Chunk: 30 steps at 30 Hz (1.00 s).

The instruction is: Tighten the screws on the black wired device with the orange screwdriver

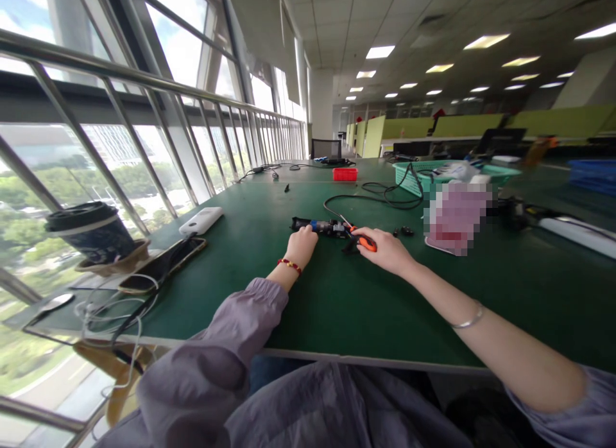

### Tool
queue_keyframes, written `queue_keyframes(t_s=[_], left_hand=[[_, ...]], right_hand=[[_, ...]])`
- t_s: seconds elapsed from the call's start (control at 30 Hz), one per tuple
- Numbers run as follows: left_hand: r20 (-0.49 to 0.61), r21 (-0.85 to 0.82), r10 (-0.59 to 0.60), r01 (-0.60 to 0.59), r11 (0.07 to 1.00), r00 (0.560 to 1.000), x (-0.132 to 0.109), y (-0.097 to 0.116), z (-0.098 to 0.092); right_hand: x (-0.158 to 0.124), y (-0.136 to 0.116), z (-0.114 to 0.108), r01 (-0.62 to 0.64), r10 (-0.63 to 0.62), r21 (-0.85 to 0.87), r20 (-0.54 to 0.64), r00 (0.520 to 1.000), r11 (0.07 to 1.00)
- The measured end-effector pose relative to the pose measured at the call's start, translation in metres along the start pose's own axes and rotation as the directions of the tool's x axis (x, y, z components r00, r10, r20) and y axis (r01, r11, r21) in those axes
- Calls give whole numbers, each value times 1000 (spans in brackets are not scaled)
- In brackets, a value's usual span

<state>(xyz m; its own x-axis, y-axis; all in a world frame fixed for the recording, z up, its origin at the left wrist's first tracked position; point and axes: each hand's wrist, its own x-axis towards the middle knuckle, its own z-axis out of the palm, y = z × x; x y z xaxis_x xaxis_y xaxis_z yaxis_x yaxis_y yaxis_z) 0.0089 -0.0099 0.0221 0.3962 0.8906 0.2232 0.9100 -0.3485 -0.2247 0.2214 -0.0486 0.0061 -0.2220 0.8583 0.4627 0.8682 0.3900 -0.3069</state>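
Note:
My left hand [303, 244] is closed around a black cylindrical device [327, 228] with a blue band, lying low over the green table. My fingers cover part of its body. In my right hand [385, 248] is a screwdriver [366, 243] with an orange and black handle. Its thin shaft points up and left, beside the device's right end; whether the tip touches anything I cannot tell. Small black parts [405, 231] lie just beyond my right hand.
A green basket [408, 180] with bagged items stands at the back right, near a red box [345, 174] and a black cable [380, 201]. On the left are a lidded cup [96, 233], a phone [163, 267], a white power bank [202, 221] and tangled cords. A railing runs alongside.

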Motion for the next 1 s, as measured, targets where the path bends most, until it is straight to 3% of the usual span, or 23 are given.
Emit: queue_keyframes(t_s=[0.1, 0.17, 0.3, 0.47, 0.73, 1.0], left_hand=[[-23, -35, 21, -22, 999, 1000, 0, -10, 4], [-37, -45, 17, -19, 999, 999, 1, -13, 6], [-70, -54, 58, -62, 997, 996, 1, -15, 8], [-45, -101, 132, -136, 986, 990, 2, -20, 8], [-70, -133, 96, -105, 986, 993, 4, -21, 8], [-48, -387, -36, 15, 922, 998, 5, -27, 12]], right_hand=[[1, 1, -2, -44, 52, 60, -135, 989, 997], [2, 3, -3, -79, 93, 90, -165, 982, 993], [1, 3, -5, -125, 135, 99, -108, 985, 987], [0, -1, -7, -72, 78, 88, -64, 995, 994], [-1, 5, -13, -42, 50, 102, -70, 996, 994], [-4, 1, -17, 54, -40, 213, -69, 997, 976]])
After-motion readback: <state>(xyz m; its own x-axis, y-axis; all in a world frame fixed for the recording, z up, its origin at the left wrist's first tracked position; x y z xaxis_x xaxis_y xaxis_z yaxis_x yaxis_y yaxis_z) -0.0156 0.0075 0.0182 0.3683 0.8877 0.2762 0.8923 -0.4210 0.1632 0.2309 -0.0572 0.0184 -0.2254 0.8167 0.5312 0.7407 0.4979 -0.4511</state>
